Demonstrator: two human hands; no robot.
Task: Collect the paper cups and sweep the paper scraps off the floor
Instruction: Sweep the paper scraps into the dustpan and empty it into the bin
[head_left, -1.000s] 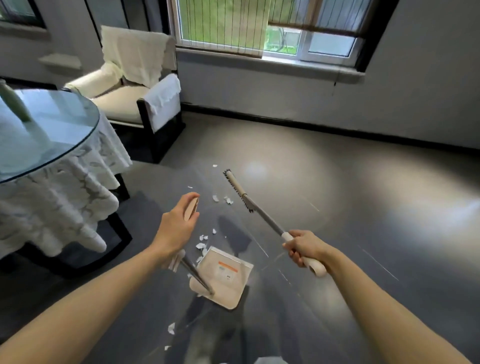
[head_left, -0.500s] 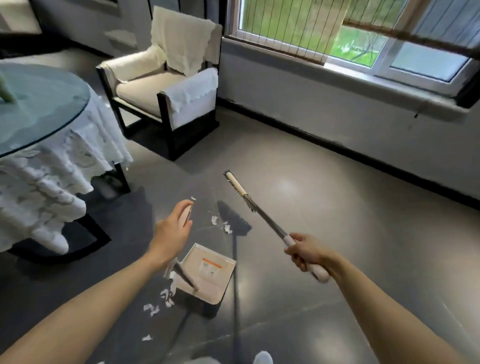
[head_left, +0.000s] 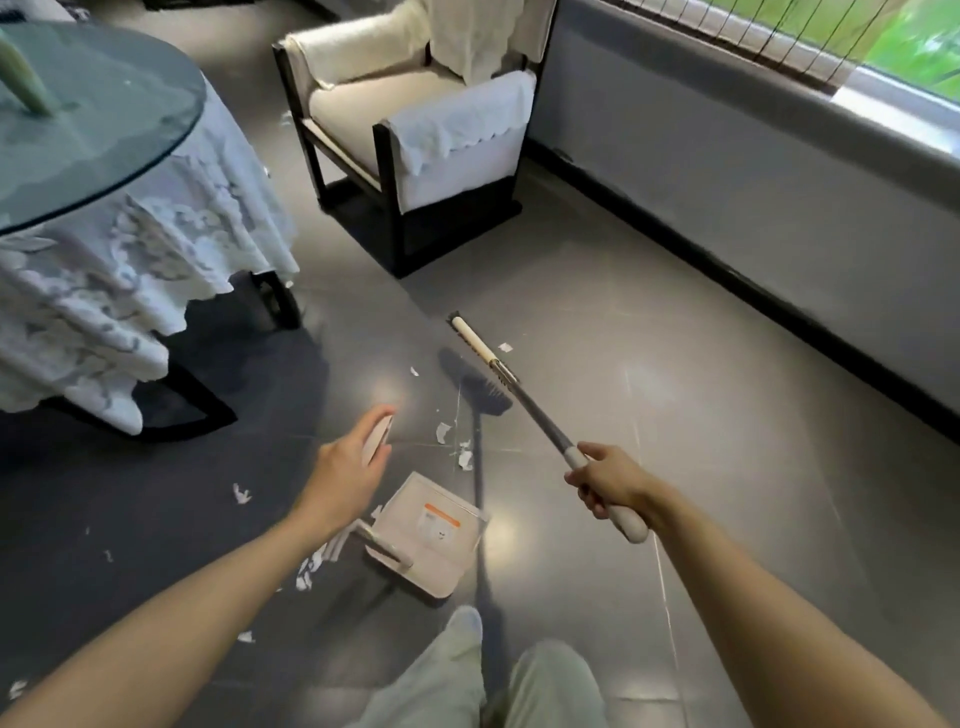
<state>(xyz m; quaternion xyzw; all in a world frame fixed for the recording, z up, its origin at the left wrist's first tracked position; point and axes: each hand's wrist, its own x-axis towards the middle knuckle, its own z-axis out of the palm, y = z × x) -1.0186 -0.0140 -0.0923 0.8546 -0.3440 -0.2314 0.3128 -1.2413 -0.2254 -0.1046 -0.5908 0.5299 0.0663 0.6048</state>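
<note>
Grey tiled floor (head_left: 675, 364), glossy, with window glare. Paper scraps (head_left: 443, 431) lie loose on it: one cluster at 12 o'clock of the dustpan (head_left: 431, 530), more at its 8 o'clock beside the pan's back edge, and stray bits further out toward 9 and 7 o'clock. One scrap lies at 2 o'clock of the broom head (head_left: 478, 348).

The dustpan is pale, flat on the floor, with an orange-striped label inside. Its long handle rises to the left hand (head_left: 345, 478), whose fingers and thumb are wrapped round the handle's pale top.

The right hand (head_left: 610, 480) has a full fist grip on the broom's white end grip. The metal shaft runs toward 11 o'clock, and the head casts a separate shadow on the floor; whether the bristles touch the floor, can't tell.

Pale trouser legs (head_left: 452, 675) are at 6 o'clock. A dark-framed armchair (head_left: 415, 130) with cream cushions and white cloths stands at 12 o'clock. A round glass-topped table (head_left: 104, 104) with a white lace cloth is at 10 o'clock. The window (head_left: 883, 52) and grey wall are at 2 o'clock.
</note>
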